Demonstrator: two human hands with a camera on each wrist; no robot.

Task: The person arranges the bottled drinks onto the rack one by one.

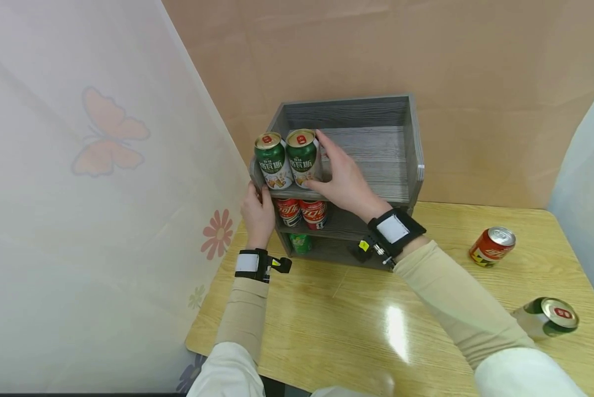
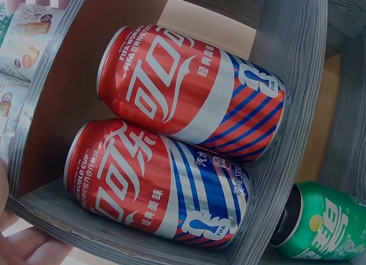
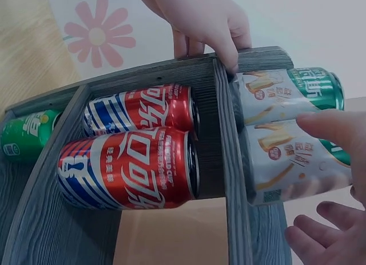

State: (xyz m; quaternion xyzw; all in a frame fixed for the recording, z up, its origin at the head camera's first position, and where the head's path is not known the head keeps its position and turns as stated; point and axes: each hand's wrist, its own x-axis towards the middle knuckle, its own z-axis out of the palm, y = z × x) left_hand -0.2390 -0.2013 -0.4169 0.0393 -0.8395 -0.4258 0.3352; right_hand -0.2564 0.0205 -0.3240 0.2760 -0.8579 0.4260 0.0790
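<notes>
Two green-and-white drink cans (image 1: 273, 162) stand side by side at the left end of the top tier of a grey wooden shelf rack (image 1: 376, 160). My right hand (image 1: 344, 179) holds the right one of these cans (image 1: 301, 160), thumb at its front and fingers at its far side. At the rack's left edge, my left hand (image 1: 258, 216) grips the side board, its thumb by the top tier's front edge. Two red cola cans (image 2: 171, 93) touch each other on the middle tier. On the bottom tier is a green can (image 2: 326, 222), partly hidden by the boards.
On the wooden table (image 1: 346, 320), right of the rack, stands a red can (image 1: 487, 249). Nearer the front right is another green-and-white can (image 1: 535, 320), partly covered by my right sleeve. A pale patterned panel (image 1: 128, 220) borders the left side; brown sheeting (image 1: 495, 110) hangs behind.
</notes>
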